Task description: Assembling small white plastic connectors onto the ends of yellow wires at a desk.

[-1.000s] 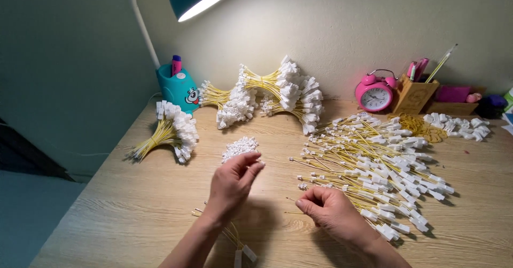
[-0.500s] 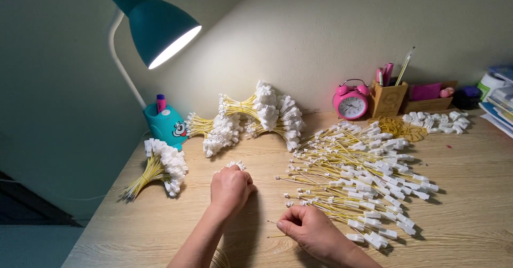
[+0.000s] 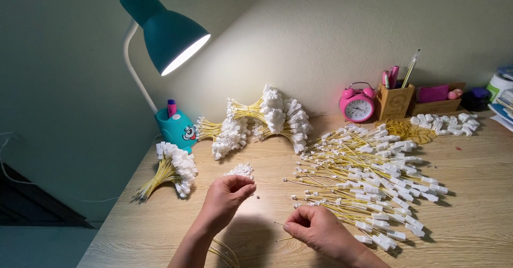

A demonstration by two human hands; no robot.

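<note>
While my left hand [image 3: 224, 199] hovers above the worktop [image 3: 470, 214] near its front edge, its fingers [image 3: 243, 189] are bunched together around a small cluster of white connectors [image 3: 240, 171], whose tops stick out just beyond the fingertips. I see my right hand [image 3: 315, 231] lower and closer to the front edge, curled into a loose fist, thumb and forefinger pinched on a thin yellow wire [image 3: 283, 239] that pokes out toward the left hand; a second fine strand shows just above it, and I cannot tell whether the fingers grip that one too.

Just beside the right hand, toward the middle of the worktop, lies a loose spread of wires [image 3: 368, 177]: thin yellow leads, each ending in a small blocky white plastic plug, fanned out untidily. Near the left edge lies a tied bundle [image 3: 171, 171], its yellow stems gathered tight and its white heads flaring like a broom. Along the back edge sit larger bundles [image 3: 262, 121] of the same kind, heaped against each other.

A teal desk lamp [image 3: 165, 30] with a glossy shade and white neck leans over from the back left corner. Further along the back edge stand a pink alarm clock [image 3: 357, 103] and a wooden pen holder [image 3: 394, 101]. Light wood grain covers the worktop, matte and smooth.
</note>
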